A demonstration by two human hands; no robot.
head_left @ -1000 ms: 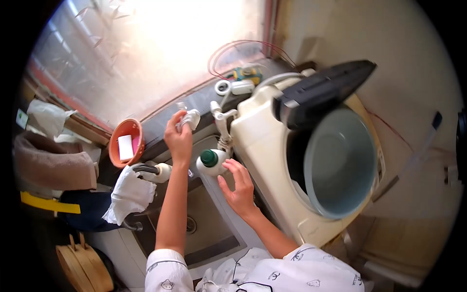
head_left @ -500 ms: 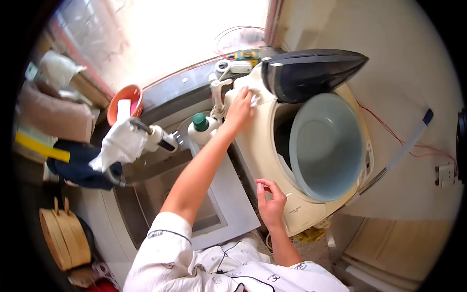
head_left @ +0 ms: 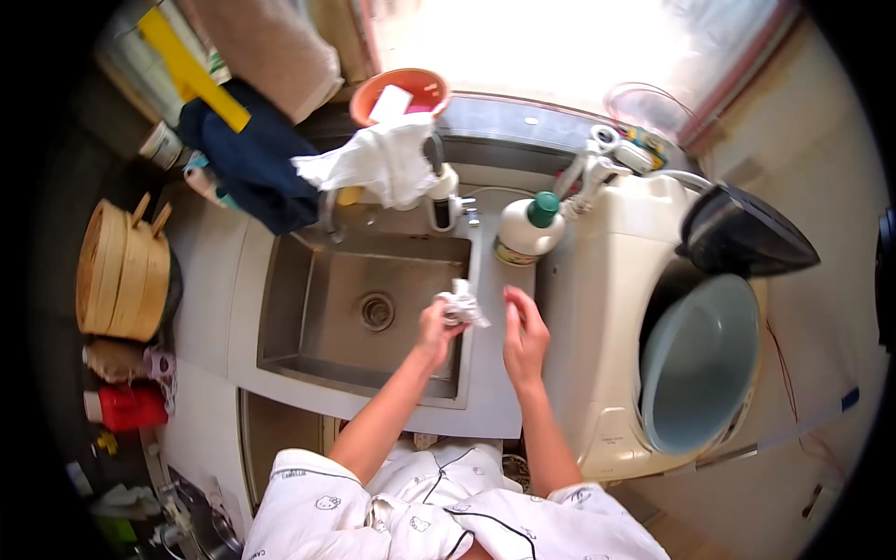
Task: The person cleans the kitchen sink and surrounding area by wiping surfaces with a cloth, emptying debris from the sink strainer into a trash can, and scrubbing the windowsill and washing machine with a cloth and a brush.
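Over the right side of the steel sink [head_left: 350, 280], my left hand [head_left: 439, 331] grips a crumpled white cloth [head_left: 460, 306]. My right hand [head_left: 526, 338] is held up just right of it, over the counter, fingers apart and holding nothing. Beyond my hands a white bottle with a green cap [head_left: 528, 229] stands on the counter at the sink's back right corner. Another white cloth [head_left: 378, 161] hangs over the faucet at the back of the sink.
On the right is a cream washing machine [head_left: 597, 308] with a grey-blue basin [head_left: 702, 364] in its opening and a dark object [head_left: 747, 229] above. An orange pot [head_left: 420, 86] sits by the window. Wooden steamers [head_left: 121, 271] and a red container [head_left: 135, 407] lie left.
My left hand has come back from the washing machine to the sink with the white cloth. The view has turned left, and my right hand's fingers have opened.
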